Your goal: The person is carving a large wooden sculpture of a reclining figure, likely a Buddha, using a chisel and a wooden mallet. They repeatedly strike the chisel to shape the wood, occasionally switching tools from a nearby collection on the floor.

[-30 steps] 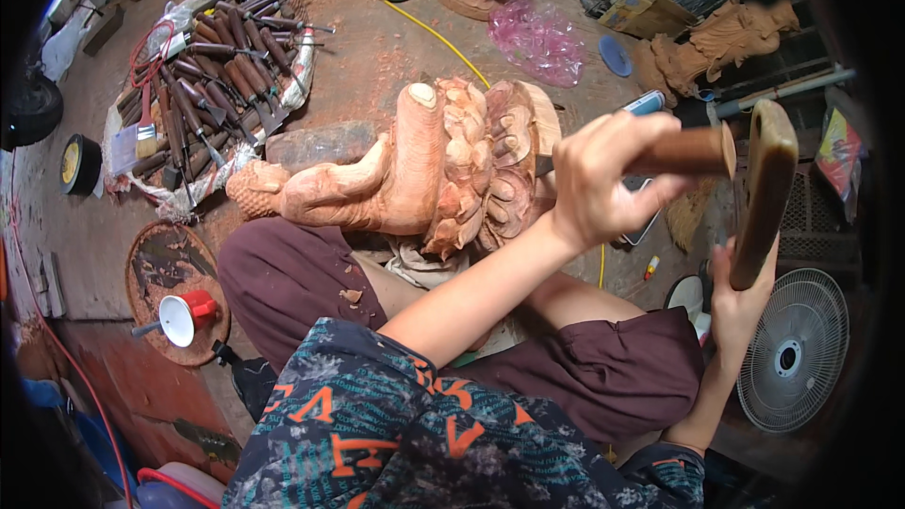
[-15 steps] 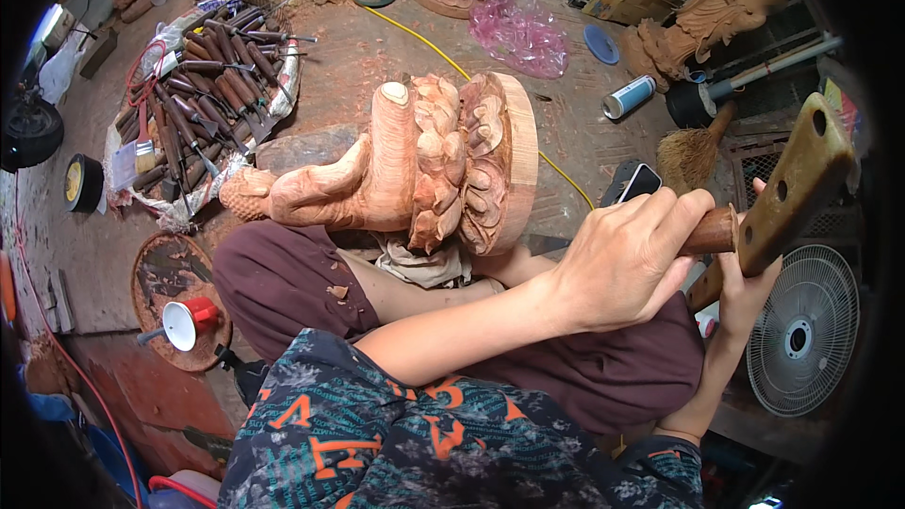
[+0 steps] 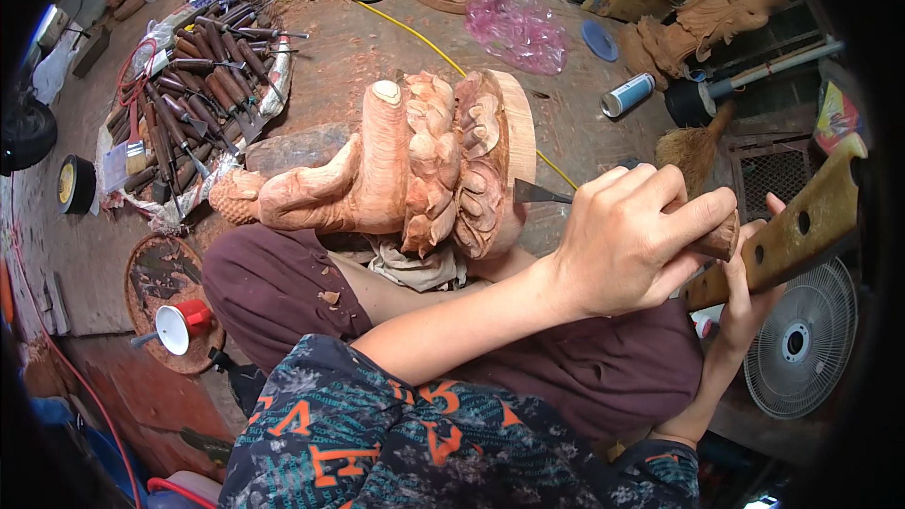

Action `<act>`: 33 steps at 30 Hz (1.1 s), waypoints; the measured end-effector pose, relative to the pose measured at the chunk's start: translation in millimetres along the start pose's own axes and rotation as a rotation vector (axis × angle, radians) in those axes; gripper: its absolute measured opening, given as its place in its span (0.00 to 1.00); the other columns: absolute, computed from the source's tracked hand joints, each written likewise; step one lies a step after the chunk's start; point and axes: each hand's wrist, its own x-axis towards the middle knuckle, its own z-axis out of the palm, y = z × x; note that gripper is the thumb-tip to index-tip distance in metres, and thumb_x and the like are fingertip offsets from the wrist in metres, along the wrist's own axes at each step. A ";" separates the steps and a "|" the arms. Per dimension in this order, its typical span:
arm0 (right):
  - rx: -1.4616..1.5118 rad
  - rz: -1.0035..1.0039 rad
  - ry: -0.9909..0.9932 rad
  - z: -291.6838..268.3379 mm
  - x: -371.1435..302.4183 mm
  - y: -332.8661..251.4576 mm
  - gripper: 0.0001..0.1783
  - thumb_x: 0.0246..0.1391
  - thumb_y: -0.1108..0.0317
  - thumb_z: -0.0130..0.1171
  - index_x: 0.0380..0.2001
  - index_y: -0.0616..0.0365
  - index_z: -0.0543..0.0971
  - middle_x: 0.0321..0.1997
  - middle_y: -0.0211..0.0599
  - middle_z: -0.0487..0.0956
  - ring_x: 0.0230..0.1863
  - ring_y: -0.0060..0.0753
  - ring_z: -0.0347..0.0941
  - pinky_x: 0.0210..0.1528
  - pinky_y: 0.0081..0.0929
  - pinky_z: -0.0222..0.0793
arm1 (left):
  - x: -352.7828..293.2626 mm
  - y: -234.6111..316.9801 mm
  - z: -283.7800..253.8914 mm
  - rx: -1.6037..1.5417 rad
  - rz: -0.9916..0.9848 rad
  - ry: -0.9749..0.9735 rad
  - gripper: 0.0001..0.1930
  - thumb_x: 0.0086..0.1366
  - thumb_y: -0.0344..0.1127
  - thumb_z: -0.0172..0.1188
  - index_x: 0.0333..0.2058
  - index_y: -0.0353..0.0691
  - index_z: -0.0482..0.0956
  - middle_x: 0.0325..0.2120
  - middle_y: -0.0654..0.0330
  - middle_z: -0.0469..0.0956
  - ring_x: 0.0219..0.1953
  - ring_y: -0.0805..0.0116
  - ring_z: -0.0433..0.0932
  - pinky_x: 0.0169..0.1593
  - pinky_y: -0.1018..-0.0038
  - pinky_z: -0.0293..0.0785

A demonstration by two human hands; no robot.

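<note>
Carved wooden figure (image 3: 377,170), centre of frame, laid sideways, apparently cushioned by cloth (image 3: 415,266), its base (image 3: 517,118) facing the chisel (image 3: 542,191) gripped in the left hand's (image 3: 632,236) fingers; perforated bar (image 3: 782,241), right of frame, held in the right hand's (image 3: 745,313) fingers.

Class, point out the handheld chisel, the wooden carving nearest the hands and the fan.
Chisel (image 3: 542,192): head view, on its dark blade.
Wooden carving (image 3: 380,165): head view, near its middle.
Fan (image 3: 796,344): head view, at its central hub.
</note>
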 end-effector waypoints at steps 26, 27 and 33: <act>0.152 0.046 0.025 6.6 -0.6 -4.3 0.36 0.50 0.78 0.55 0.61 0.69 0.54 0.29 0.32 0.66 0.30 0.20 0.63 0.35 0.18 0.63 | 19.6 -24.2 -1.2 -0.004 0.003 0.283 0.28 0.35 0.34 0.70 0.42 0.48 0.79 0.20 0.63 0.71 0.21 0.62 0.74 0.26 0.70 0.72; 0.161 0.051 0.025 6.5 -0.4 -4.5 0.36 0.50 0.78 0.55 0.61 0.69 0.54 0.29 0.32 0.66 0.30 0.20 0.63 0.35 0.18 0.63 | 19.9 -24.3 -1.6 -0.034 -0.006 0.295 0.28 0.35 0.33 0.70 0.42 0.47 0.79 0.21 0.63 0.72 0.21 0.62 0.74 0.26 0.70 0.72; 0.142 0.040 0.017 7.2 -0.9 -2.1 0.35 0.50 0.78 0.56 0.61 0.68 0.55 0.29 0.33 0.66 0.30 0.20 0.63 0.36 0.18 0.63 | 20.1 -25.3 -2.7 -0.042 0.004 0.296 0.28 0.35 0.33 0.70 0.42 0.46 0.79 0.23 0.62 0.75 0.22 0.62 0.75 0.27 0.71 0.73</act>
